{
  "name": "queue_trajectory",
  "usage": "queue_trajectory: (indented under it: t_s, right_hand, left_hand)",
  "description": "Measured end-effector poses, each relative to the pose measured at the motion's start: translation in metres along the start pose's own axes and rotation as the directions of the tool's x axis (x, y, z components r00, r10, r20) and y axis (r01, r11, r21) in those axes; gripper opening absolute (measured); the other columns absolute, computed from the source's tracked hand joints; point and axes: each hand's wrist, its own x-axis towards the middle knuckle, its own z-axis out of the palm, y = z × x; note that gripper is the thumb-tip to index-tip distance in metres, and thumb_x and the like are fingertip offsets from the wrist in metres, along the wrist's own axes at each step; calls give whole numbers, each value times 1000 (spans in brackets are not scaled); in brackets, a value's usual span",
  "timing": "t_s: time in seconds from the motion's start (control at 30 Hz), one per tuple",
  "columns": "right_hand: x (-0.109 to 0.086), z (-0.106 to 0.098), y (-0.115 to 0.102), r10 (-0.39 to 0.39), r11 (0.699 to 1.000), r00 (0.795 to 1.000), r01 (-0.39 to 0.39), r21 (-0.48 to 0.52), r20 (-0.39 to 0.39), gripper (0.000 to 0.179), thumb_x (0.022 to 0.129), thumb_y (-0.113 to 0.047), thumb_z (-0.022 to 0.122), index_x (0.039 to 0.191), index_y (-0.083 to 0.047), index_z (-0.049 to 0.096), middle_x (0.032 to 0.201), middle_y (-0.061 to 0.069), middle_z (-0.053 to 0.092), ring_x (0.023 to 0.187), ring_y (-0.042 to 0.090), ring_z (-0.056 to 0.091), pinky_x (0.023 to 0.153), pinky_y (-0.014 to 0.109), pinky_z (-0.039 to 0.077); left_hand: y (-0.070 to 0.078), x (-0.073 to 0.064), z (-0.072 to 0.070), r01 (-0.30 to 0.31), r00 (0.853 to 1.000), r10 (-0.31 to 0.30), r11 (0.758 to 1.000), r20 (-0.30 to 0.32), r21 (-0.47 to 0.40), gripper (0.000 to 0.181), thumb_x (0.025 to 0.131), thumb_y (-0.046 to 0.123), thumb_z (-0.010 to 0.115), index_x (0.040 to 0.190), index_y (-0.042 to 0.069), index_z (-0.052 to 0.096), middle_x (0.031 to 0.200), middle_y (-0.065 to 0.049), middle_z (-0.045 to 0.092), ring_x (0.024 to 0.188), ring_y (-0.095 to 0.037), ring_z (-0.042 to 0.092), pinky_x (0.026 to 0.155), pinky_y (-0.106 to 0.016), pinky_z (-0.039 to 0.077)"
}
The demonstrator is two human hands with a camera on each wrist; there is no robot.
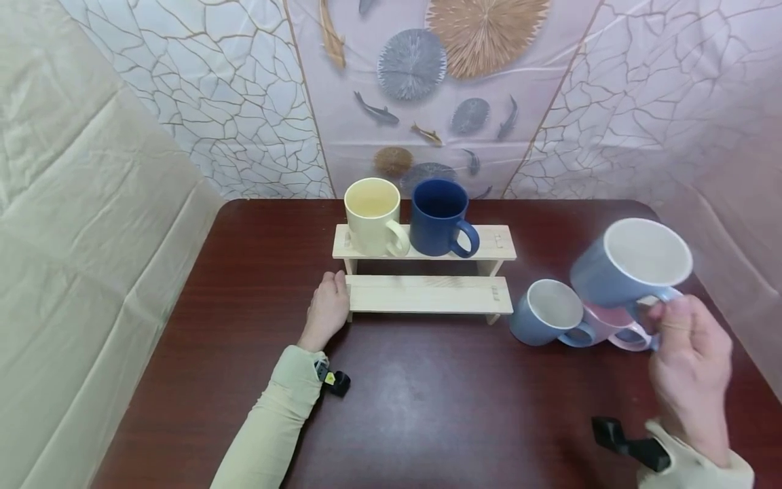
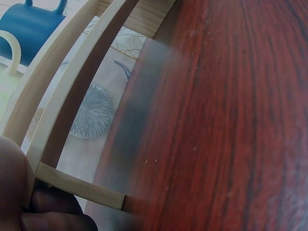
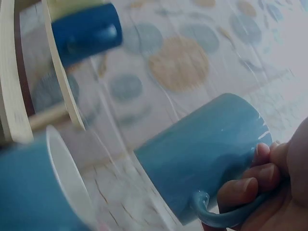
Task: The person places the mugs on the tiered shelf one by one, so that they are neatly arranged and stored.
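Head view: the left hand (image 1: 327,307) grips the rack (image 1: 427,294) at its left end; to the right, the right hand (image 1: 693,360) holds up a light blue mug (image 1: 611,272). Left wrist: fingers (image 2: 55,199) curl round the shelf (image 2: 72,91). Right wrist: fingers curl round the mug's handle (image 3: 226,217).

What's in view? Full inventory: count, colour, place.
yellow mug: 1, pale yellow, rack's upper tier, left
navy mug: 1, dark blue, upper tier, right of yellow mug
rack: 1, pale wood, on table
raised mug: 1, light blue, white inside, in right hand
blue mug: 1, light blue, white inside, table, right of rack
pink mug: 1, pink, right of blue mug, partly hidden
table: 1, red-brown, under rack
backdrop: 1, patterned, behind table
sleeves: 2, pale, forearms
left hand: 1, bare, gripping rack's left end
right hand: 1, bare, holding raised mug's handle
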Motion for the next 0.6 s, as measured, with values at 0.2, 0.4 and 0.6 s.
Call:
queue_trajectory:
  t_s: [0.2,0.4,0.6]
  right_hand:
    - [13,45,-7,-14,997,995,7,73,96,33,101,-17,52,76,5,55,71,0,57,73,14,51,70,19,40]
    - [21,82,-11,45,996,983,-58,67,179,32,102,-23,51,79,-2,57,73,1,53,76,15,52,74,19,42]
    - [24,113,-5,57,998,966,-63,17,253,32,104,-26,46,83,-2,55,75,1,48,80,14,51,79,22,42]
  left_hand:
    - [0,0,0,4,1000,-4,1000,6,8,44,106,38,25,101,3,53,83,-14,58,85,-35,62,69,-51,46]
    - [0,0,0,-2,1000,2,1000,-2,10,44,106,37,25,99,4,53,84,-15,59,88,-36,62,69,-52,46]
    - [0,0,1,4,1000,-4,1000,-5,-2,43,106,37,26,100,4,53,84,-15,58,87,-36,62,70,-52,46]
